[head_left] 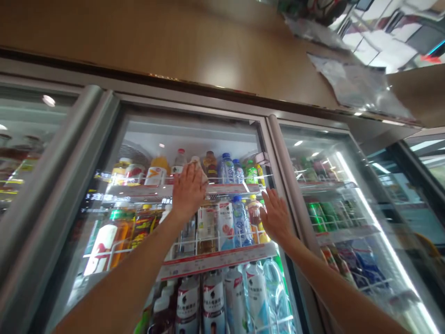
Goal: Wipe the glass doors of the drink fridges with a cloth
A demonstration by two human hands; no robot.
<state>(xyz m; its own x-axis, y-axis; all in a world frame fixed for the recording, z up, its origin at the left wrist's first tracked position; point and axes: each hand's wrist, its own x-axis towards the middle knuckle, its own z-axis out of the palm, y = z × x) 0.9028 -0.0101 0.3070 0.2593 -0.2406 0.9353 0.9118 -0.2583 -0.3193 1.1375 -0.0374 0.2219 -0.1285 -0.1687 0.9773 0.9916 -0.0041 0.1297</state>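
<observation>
My left hand (188,190) lies against the glass door (194,123) of a drinks fridge, over a pale cloth (203,175) whose edge shows past the fingertips. The rest of that cloth is hidden under the palm. Near the door's right frame, my right hand (277,217) rests at the glass with its fingers stretched out, holding nothing. Behind the glass, bottles stand in rows; an orange juice bottle (157,170) is left of my left hand, and a blue-capped bottle (226,168) sits between the two hands on the top shelf.
A thick metal door handle (79,157) runs down the left side. Another glass door (323,153), with cans and bottles behind it, is on the right. Above hangs a wooden panel (167,41) with clear plastic sheeting (361,86) at its edge.
</observation>
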